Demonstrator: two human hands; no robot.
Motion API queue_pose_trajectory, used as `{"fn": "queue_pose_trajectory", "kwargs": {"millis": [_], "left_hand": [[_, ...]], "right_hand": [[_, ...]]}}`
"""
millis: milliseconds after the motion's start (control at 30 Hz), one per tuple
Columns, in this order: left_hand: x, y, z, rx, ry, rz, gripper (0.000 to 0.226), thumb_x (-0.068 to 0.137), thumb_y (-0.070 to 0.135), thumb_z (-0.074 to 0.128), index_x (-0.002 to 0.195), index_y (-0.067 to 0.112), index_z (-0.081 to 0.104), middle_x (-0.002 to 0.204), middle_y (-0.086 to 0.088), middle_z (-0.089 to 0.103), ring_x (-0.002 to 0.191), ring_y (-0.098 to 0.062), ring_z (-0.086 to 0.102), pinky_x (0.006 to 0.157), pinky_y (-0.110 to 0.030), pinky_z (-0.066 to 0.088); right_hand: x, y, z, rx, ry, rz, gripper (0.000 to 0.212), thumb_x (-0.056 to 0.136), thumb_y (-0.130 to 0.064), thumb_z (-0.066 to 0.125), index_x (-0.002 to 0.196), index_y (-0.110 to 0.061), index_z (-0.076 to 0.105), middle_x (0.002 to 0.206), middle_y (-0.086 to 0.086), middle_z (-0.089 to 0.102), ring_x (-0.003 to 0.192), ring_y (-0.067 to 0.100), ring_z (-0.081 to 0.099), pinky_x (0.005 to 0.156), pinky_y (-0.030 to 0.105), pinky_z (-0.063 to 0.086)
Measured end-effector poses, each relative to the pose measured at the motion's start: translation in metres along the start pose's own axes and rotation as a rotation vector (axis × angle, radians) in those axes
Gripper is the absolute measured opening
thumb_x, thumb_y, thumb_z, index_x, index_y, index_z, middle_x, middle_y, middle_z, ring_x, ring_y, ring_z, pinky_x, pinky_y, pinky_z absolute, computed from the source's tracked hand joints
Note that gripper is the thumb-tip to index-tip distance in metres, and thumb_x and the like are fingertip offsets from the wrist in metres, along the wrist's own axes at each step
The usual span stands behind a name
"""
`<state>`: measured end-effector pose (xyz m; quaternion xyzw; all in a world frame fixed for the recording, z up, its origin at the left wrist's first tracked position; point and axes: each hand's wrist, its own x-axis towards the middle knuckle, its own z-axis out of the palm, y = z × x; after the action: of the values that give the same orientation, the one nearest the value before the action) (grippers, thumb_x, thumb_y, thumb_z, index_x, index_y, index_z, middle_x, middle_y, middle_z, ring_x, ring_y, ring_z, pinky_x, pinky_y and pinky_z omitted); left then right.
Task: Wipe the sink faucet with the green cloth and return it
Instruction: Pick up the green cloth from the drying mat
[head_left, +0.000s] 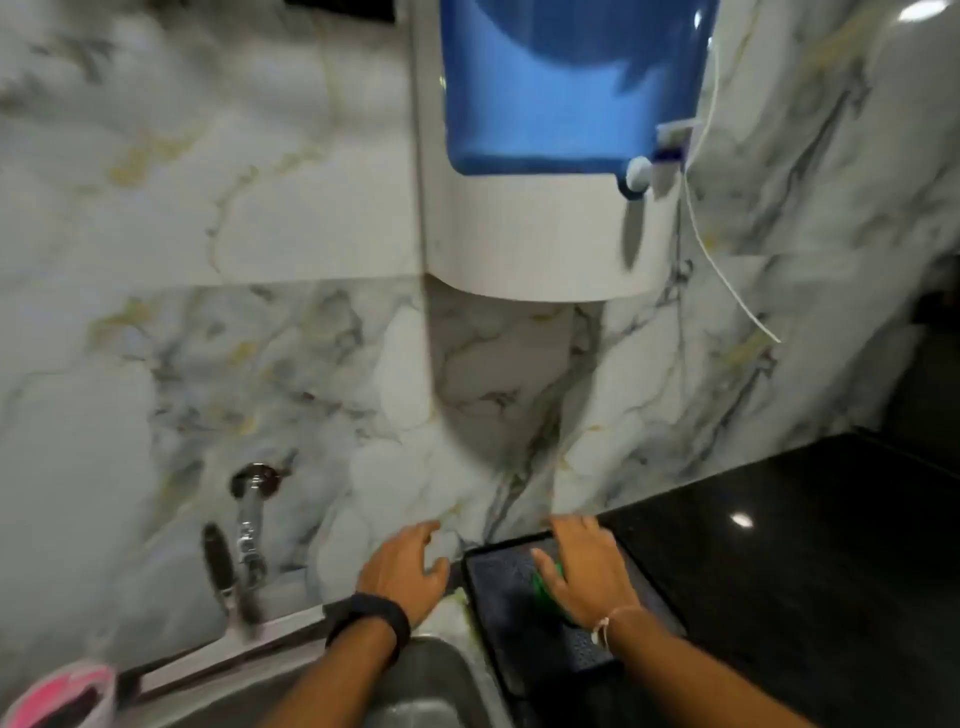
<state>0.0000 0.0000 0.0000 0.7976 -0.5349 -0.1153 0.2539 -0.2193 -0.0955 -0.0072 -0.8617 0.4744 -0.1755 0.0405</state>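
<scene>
A chrome sink faucet (248, 519) juts from the marble wall at the lower left, above the steel sink (431, 680). The green cloth (546, 578) lies on a black tray (498, 587) right of the sink, and only a small patch of it shows. My right hand (584, 566) lies flat over the cloth with its fingers spread and partly curled on it. My left hand (402, 569), with a black watch on the wrist, hovers empty above the sink's back edge, fingers apart. The view is blurred.
A white and blue water purifier (550, 156) hangs on the wall above, with a white tube (727, 280) trailing down its right side. Black countertop (810, 561) stretches to the right. A pink and white object (62, 696) sits at the lower left corner.
</scene>
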Motion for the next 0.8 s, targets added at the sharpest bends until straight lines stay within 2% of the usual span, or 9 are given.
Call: {"fn": "queue_pose_trajectory", "kwargs": {"millis": [100, 167, 300, 367, 467, 567, 633, 733, 800], "left_hand": [[0.021, 0.006, 0.083, -0.116, -0.182, -0.123, 0.052, 0.085, 0.042, 0.061, 0.135, 0.031, 0.054, 0.133, 0.003, 0.066, 0.122, -0.019, 0.062, 0.101, -0.029, 0.051], [0.042, 0.013, 0.135, -0.183, -0.320, -0.240, 0.057, 0.085, 0.047, 0.062, 0.138, 0.028, 0.052, 0.133, 0.000, 0.066, 0.123, -0.021, 0.061, 0.103, -0.030, 0.050], [0.105, 0.024, 0.223, -0.405, -0.442, -0.481, 0.073, 0.083, 0.044, 0.071, 0.143, 0.009, 0.048, 0.146, -0.013, 0.054, 0.132, -0.030, 0.052, 0.113, -0.038, 0.044], [0.132, 0.025, 0.254, -0.448, -0.450, -0.539, 0.073, 0.082, 0.045, 0.072, 0.139, 0.004, 0.052, 0.144, -0.018, 0.055, 0.130, -0.034, 0.054, 0.113, -0.043, 0.045], [0.159, 0.022, 0.291, -0.449, -0.465, -0.542, 0.069, 0.081, 0.048, 0.071, 0.133, 0.005, 0.057, 0.135, -0.020, 0.061, 0.121, -0.036, 0.061, 0.106, -0.048, 0.052], [0.171, 0.016, 0.313, -0.362, -0.430, -0.505, 0.066, 0.080, 0.047, 0.074, 0.129, 0.005, 0.062, 0.132, -0.020, 0.065, 0.119, -0.034, 0.063, 0.104, -0.043, 0.053], [0.175, 0.011, 0.322, -0.301, -0.402, -0.461, 0.056, 0.077, 0.043, 0.078, 0.119, 0.006, 0.070, 0.122, -0.018, 0.071, 0.112, -0.031, 0.067, 0.099, -0.040, 0.056], [0.171, 0.007, 0.323, -0.401, -0.378, -0.453, 0.040, 0.079, 0.025, 0.080, 0.107, -0.003, 0.074, 0.112, -0.023, 0.074, 0.105, -0.034, 0.070, 0.096, -0.041, 0.058], [0.161, 0.008, 0.310, -0.578, -0.359, -0.461, 0.032, 0.082, 0.009, 0.076, 0.106, -0.010, 0.073, 0.111, -0.026, 0.073, 0.106, -0.038, 0.069, 0.099, -0.045, 0.056]], "right_hand": [[-0.007, 0.066, 0.056, 0.136, -0.077, 0.311, 0.047, 0.093, -0.048, 0.049, 0.129, -0.018, 0.053, 0.129, 0.005, 0.060, 0.122, 0.026, 0.051, 0.104, 0.036, 0.041], [0.000, 0.106, 0.086, 0.305, -0.140, 0.537, 0.048, 0.092, -0.042, 0.057, 0.128, -0.011, 0.055, 0.130, 0.013, 0.063, 0.122, 0.030, 0.055, 0.104, 0.036, 0.043], [0.048, 0.161, 0.137, 0.624, -0.179, 0.885, 0.059, 0.090, -0.038, 0.063, 0.134, 0.000, 0.051, 0.137, 0.024, 0.057, 0.128, 0.037, 0.053, 0.109, 0.040, 0.040], [0.066, 0.181, 0.161, 0.678, -0.187, 0.903, 0.063, 0.087, -0.039, 0.065, 0.134, -0.001, 0.051, 0.136, 0.024, 0.059, 0.126, 0.037, 0.054, 0.110, 0.042, 0.041], [0.079, 0.196, 0.191, 0.567, -0.258, 0.813, 0.061, 0.079, -0.048, 0.071, 0.123, -0.006, 0.059, 0.123, 0.019, 0.067, 0.115, 0.035, 0.062, 0.102, 0.040, 0.048], [0.084, 0.195, 0.213, 0.567, -0.301, 0.741, 0.055, 0.075, -0.042, 0.078, 0.113, -0.006, 0.061, 0.114, 0.018, 0.071, 0.106, 0.034, 0.066, 0.094, 0.038, 0.052], [0.088, 0.193, 0.222, 0.584, -0.297, 0.727, 0.047, 0.075, -0.035, 0.080, 0.108, -0.006, 0.064, 0.109, 0.018, 0.072, 0.102, 0.033, 0.068, 0.088, 0.035, 0.053], [0.090, 0.191, 0.214, 0.867, -0.339, 0.802, 0.022, 0.076, -0.018, 0.080, 0.089, -0.002, 0.070, 0.104, 0.024, 0.075, 0.080, 0.029, 0.075, 0.072, 0.034, 0.060], [0.081, 0.185, 0.194, 1.211, -0.469, 0.888, 0.022, 0.078, -0.011, 0.077, 0.093, 0.006, 0.074, 0.102, 0.027, 0.075, 0.070, 0.028, 0.076, 0.067, 0.036, 0.062]]}}
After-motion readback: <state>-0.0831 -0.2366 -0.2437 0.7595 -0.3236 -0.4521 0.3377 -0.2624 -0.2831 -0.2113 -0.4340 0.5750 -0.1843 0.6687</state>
